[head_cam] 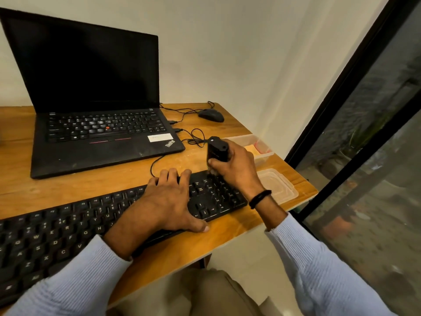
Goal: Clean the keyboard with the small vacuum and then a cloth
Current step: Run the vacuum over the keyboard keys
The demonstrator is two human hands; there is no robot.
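Observation:
A long black keyboard [57,233] lies slanted across the wooden desk [205,238]. My left hand [166,201] rests flat on its right-middle part, fingers spread over the back edge and thumb at the front edge. My right hand [237,169] is closed around a small black vacuum [216,148], held upright with its lower end on the keys at the keyboard's far right corner. The vacuum's nozzle is hidden by my fingers. No cloth is in view.
An open black laptop [95,110] stands behind the keyboard, with cables and a black mouse [210,115] to its right. A clear plastic box [257,144] and a clear lid [278,185] sit at the desk's right edge. A glass door is on the right.

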